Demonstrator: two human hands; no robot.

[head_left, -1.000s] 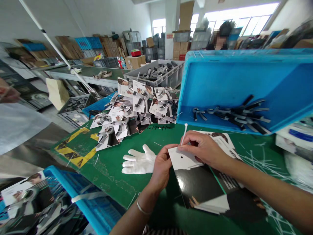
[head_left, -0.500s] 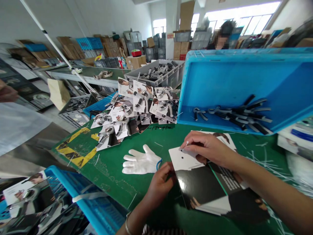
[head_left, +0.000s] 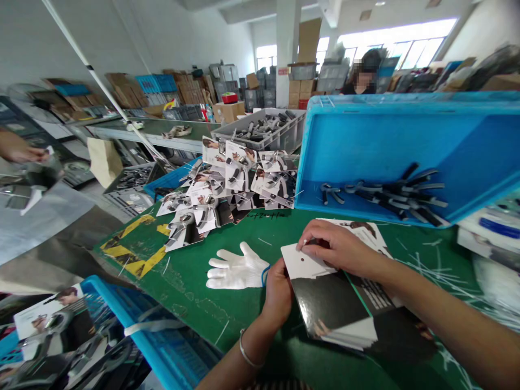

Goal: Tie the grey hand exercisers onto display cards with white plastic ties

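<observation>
A stack of printed cardboard backing cards (head_left: 333, 303), white at the top and dark below, lies in front of me, with small holes in the top card. At the left edge of the stack, my left hand (head_left: 279, 292) has its fingers closed on the cards; the fingertips are hidden behind them. Over the white upper part, my right hand (head_left: 329, 244) is pinched, and a small white piece shows between thumb and forefinger. What that piece is stays unclear. A white glove (head_left: 236, 266) with a blue cuff edge lies flat just left of my left hand.
Carded hand grips (head_left: 239, 173) are piled at the back left. A blue bin (head_left: 406, 135) on its side holds loose hand grips (head_left: 398, 192). Thin white strips (head_left: 434, 276) litter the right side. Another blue crate (head_left: 162, 341) stands lower left; a co-worker's hand (head_left: 24, 149) is beyond it.
My left hand has moved up against the cards' left edge and closed there. My right hand has shifted slightly left, still pinched. At far left, a co-worker's hand now shows with a carded item.
</observation>
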